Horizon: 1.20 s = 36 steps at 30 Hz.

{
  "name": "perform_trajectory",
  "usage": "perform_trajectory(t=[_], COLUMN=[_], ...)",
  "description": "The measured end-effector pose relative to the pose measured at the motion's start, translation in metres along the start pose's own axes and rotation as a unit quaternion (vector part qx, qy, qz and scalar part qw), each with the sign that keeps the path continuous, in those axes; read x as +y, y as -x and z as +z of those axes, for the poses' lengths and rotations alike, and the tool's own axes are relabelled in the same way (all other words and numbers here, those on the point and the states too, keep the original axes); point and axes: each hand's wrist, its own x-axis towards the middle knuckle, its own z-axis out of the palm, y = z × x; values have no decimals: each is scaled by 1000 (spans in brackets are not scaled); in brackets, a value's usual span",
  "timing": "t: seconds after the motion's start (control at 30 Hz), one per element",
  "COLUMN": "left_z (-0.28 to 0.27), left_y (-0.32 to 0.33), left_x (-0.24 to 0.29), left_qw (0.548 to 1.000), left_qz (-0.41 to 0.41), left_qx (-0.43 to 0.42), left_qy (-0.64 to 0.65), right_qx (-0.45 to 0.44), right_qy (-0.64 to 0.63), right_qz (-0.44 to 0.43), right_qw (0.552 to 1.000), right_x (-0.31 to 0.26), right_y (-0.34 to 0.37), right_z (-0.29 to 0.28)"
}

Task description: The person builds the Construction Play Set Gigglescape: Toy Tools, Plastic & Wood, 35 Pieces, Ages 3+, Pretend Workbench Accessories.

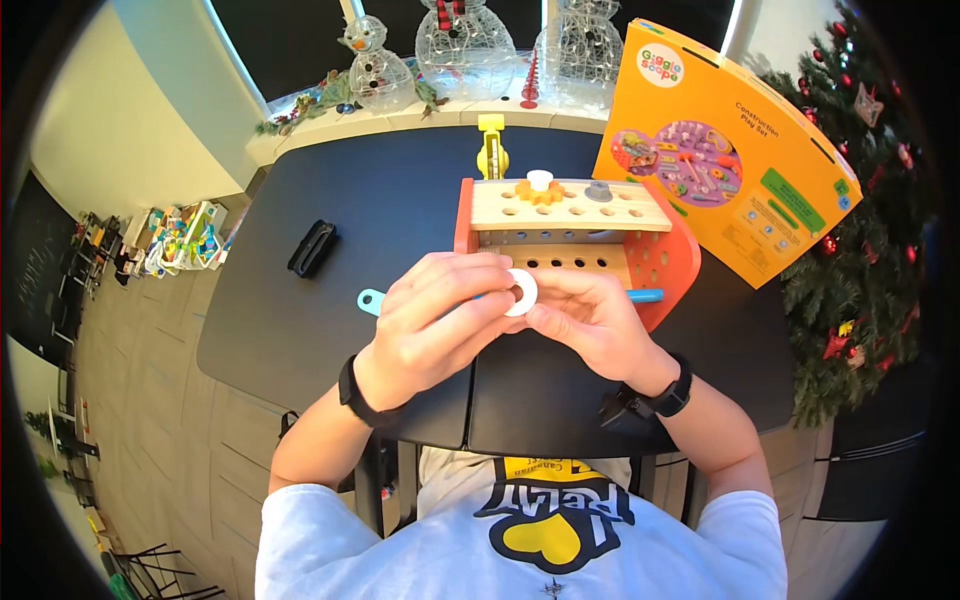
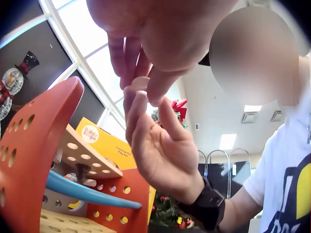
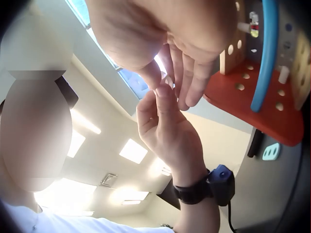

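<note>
A white ring (image 1: 521, 293) is pinched between both hands in front of the wooden toolbox (image 1: 684, 262). The left hand (image 1: 432, 315) grips its left side and the right hand (image 1: 592, 318) its right side, with thumb and fingers. In the left wrist view the ring (image 2: 141, 83) shows between the fingertips of the left hand (image 2: 165, 39) and right hand (image 2: 167, 150). In the right wrist view the right hand (image 3: 160, 34) and left hand (image 3: 172, 131) meet at the fingertips. Behind the hands runs the toolbox's blue bar (image 1: 645, 296).
On the toolbox's top board sit an orange gear (image 1: 540, 193) and a grey nut (image 1: 598, 191). A yellow tool (image 1: 492, 150) lies behind it. An orange box (image 1: 730, 150) stands at right. A black case (image 1: 314, 249) and a light blue piece (image 1: 370, 301) lie left.
</note>
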Motion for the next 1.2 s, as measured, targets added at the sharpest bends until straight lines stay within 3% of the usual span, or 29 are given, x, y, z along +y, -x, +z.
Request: perform_trajectory(t=[0.13,0.23,0.27,0.3,0.33,0.37,0.43,0.53,0.7,0.9,1.0,1.1,1.2], left_z=[1,-7,-9,-10,-8,-5,1,12,30,28,28,29,29], left_y=[-6,-4,3,10,15,25,36,57,76,59,57,61,62], left_x=[-3,-9,-17,-25,-36,-47,-65,-89,-94,-80,-78,-81,-82], left_qw=[999,999,999,998,992,973,872,791,754,755,754,754,756], left_qz=[-3,-23,-39,-56,-104,-214,-470,-588,-609,-618,-623,-622,-622], left_qx=[-37,-16,11,38,77,91,73,-20,-34,-62,-58,-55,-69], left_qy=[-22,-31,-25,-19,-8,9,118,165,244,210,198,205,193], right_qx=[83,134,150,124,98,71,65,49,20,29,57,40,45], right_qy=[-10,284,415,457,497,535,553,562,572,610,602,610,551], right_qz=[-58,-91,-163,-123,-83,-43,-27,17,95,82,40,88,145], right_qw=[995,945,882,872,858,841,830,825,815,788,796,787,821], right_x=[14,11,12,13,13,14,21,24,28,50,65,67,61], right_y=[-8,-13,-19,-23,-25,-28,-34,-44,-63,-76,-79,-87,-93], right_z=[-3,-13,-16,-20,-25,-29,-32,-34,-35,-42,-52,-51,-47])
